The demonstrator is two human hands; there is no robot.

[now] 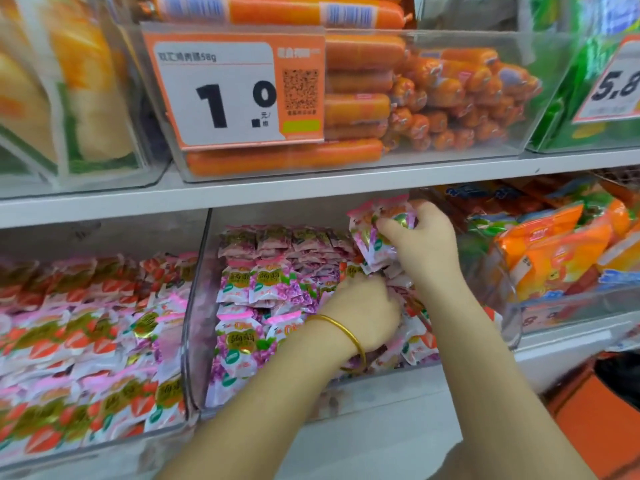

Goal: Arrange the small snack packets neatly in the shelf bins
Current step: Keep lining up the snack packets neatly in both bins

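Small pink-and-white packets point(273, 282) with purple print lie in neat rows in the clear middle bin point(197, 306). One bunch point(367, 244) is lifted above its jumbled right side.

Right grip point(429, 247) clutches packet bunch point(369, 237) above clear bin point(197, 306); left grip point(363, 313) buried among binned packets point(263, 282).

Fingertips of the left hand point(363, 313) buried among the pink packets point(273, 285), grip impossible to tell. Print on the bunch point(363, 247) pinched in the right hand point(424, 244) partly covered by the thumb. At 3 o'clock, second price tag point(614, 81) cut by the edge. At 10 o'clock, yellow bags point(86, 81) blurred and cropped. Small print on the middle price tag point(221, 95) unreadable.
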